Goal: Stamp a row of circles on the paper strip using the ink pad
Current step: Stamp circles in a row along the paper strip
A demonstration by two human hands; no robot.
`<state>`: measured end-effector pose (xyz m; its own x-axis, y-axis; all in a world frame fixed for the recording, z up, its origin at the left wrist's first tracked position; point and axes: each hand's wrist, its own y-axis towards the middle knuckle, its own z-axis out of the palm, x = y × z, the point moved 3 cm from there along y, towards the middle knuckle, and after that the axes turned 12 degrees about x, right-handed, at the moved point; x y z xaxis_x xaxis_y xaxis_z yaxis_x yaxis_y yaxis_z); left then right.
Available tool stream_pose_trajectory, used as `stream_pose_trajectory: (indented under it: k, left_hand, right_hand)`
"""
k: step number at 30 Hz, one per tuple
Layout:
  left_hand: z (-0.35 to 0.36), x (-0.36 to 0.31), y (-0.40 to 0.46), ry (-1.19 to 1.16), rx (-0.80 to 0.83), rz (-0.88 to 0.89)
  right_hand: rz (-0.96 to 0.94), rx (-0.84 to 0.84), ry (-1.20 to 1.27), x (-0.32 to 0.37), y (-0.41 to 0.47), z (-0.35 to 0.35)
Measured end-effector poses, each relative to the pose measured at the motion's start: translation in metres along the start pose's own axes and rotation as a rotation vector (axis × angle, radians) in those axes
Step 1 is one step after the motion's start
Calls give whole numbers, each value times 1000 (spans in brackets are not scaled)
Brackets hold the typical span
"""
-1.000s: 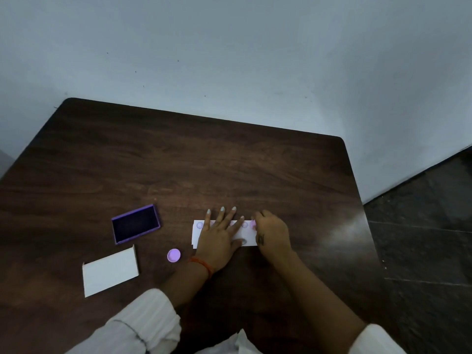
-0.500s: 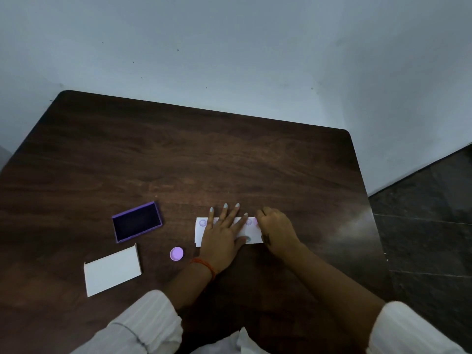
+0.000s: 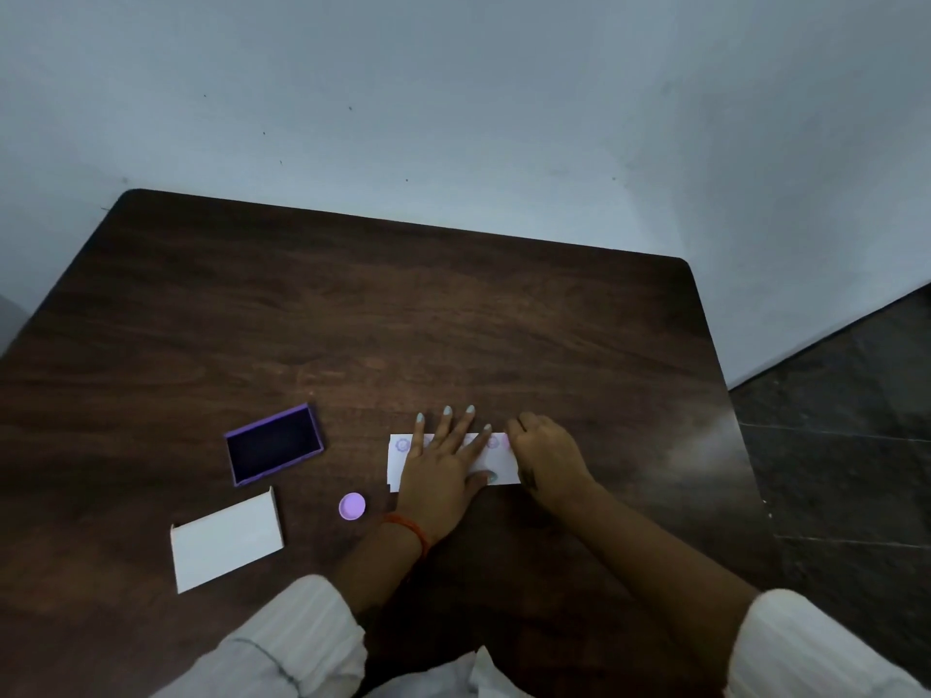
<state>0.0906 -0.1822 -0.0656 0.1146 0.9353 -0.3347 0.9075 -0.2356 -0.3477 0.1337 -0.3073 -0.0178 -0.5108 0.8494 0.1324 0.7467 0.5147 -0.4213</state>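
- Left hand (image 3: 443,471) flat on the paper strip (image 3: 504,466), fingers spread wide, thumb tucked along the near edge, pinning the sheet to the desk (image 3: 453,319).
- Red thread band (image 3: 410,528) around that wrist.
- Right hand (image 3: 546,455) curled into a loose fist at the strip's right end, knuckles up, fingertips down near a pinkish bit at the top right corner; stamp itself hidden, so no telling for certain what sits in that grip.
- Paper strip lying flat near the desk's front middle, long side running left to right, mostly covered by the left hand.
- Faint purple circles (image 3: 402,444) showing along the strip's far edge, one at the left end, more peeking out between and beside the fingers.
- Ink pad (image 3: 273,444) open, well to the left of the strip, dark pad framed in purple, slightly skewed.
- White lid (image 3: 226,539) just in front of the ink pad, resting on the desk, clear of both hands.
- Small round purple cap (image 3: 352,506) between the lid and the left wrist, touching nothing.
- White sleeves (image 3: 297,642) pushed up both forearms at the bottom of the shot.
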Motion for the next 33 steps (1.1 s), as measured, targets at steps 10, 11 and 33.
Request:
stream_pose_trajectory:
  k: [10, 11, 33]
  left_hand:
    - [-12, 0, -5, -84, -20, 21]
    - [-15, 0, -7, -101, -37, 19]
    - [-8, 64, -121, -479, -322, -337]
  right_hand:
    - [209, -464, 993, -17, -26, -22]
    - [284, -488, 1149, -18, -29, -20]
    - [177, -230, 2696, 43, -61, 56]
